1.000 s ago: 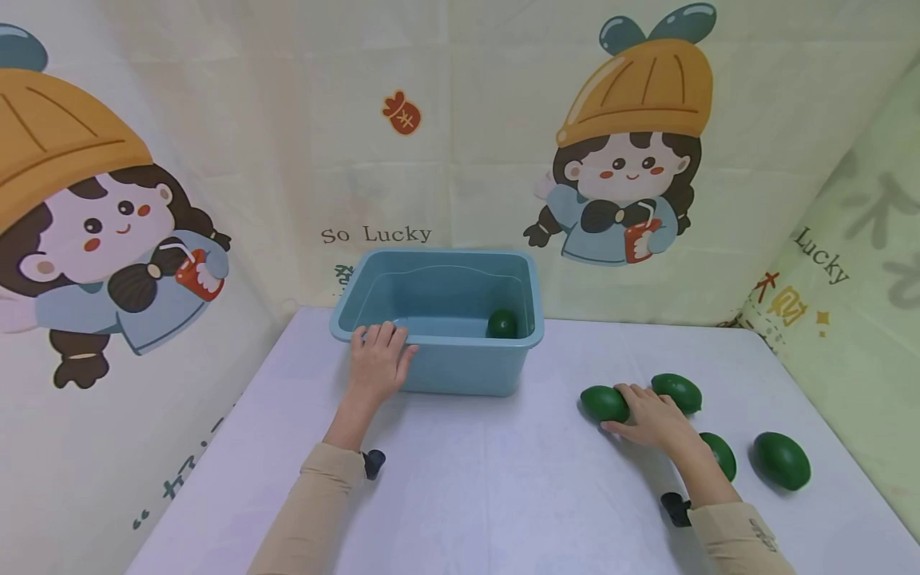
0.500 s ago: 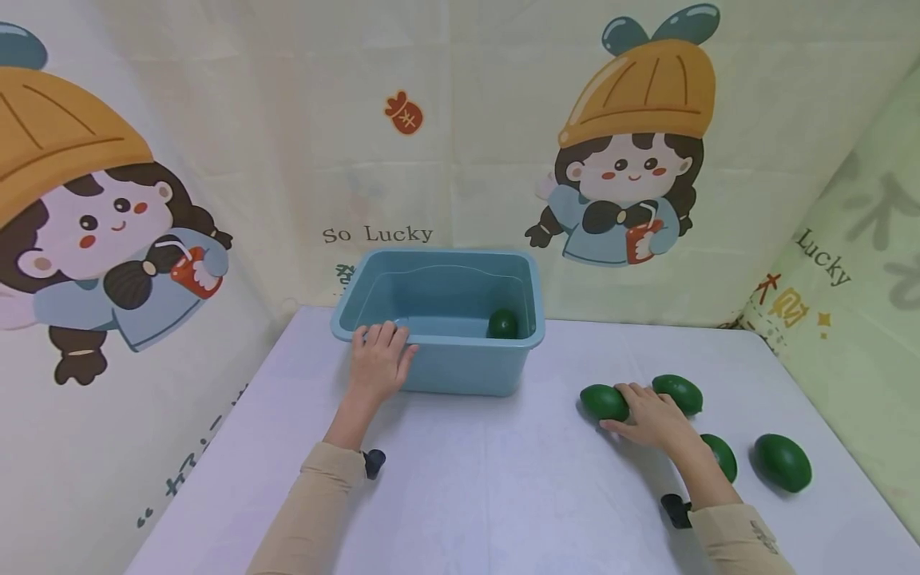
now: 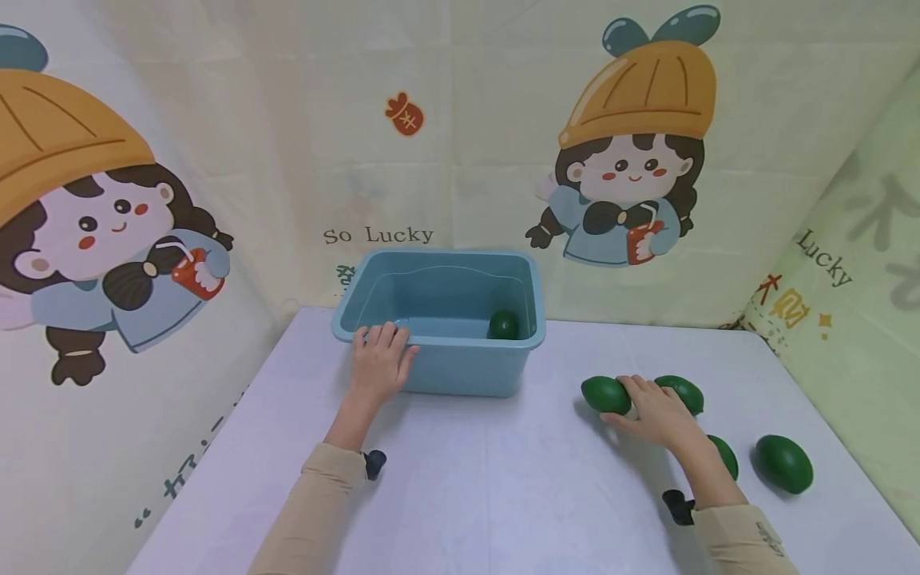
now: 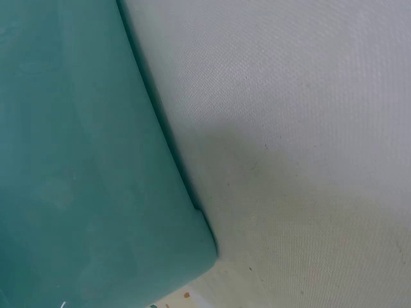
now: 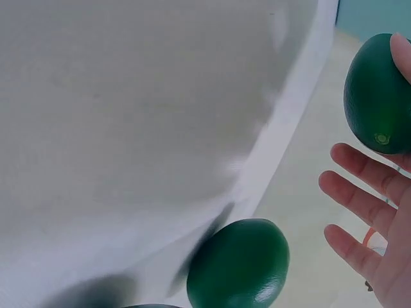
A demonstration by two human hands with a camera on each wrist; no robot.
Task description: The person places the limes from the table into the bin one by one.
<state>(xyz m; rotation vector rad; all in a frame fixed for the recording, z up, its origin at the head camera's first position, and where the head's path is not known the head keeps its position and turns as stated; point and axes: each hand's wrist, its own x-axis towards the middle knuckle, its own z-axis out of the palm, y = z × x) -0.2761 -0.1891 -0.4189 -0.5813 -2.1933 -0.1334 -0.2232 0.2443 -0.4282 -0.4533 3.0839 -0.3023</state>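
My left hand (image 3: 378, 363) holds the near rim of a blue plastic bin (image 3: 460, 367), fingers hooked over the edge and thumb outside. One dark green fruit (image 3: 504, 325) lies inside the bin at the right. With thumb and forefinger, my right hand (image 3: 657, 411) pinches a glossy green lemon-shaped fruit (image 3: 605, 395), raised a little above the table. In the right wrist view, the pinched fruit (image 5: 377, 96) shows a small pale stem scar, and the other three fingers are spread away from it. The left wrist view catches the bin's side (image 4: 96, 160) but no fingers.
More green fruits lie around the right hand: one just behind it (image 3: 681, 394), one partly hidden by the wrist (image 3: 724, 457), and one farther right (image 3: 783, 464). A white cloth (image 3: 460, 479) covers the table. A printed curtain (image 3: 474, 176) stands behind the bin.
Over the last half second my right hand has risen slightly with the green lemon-shaped fruit, tilting it a little. The left hand and the bin have stayed in place.
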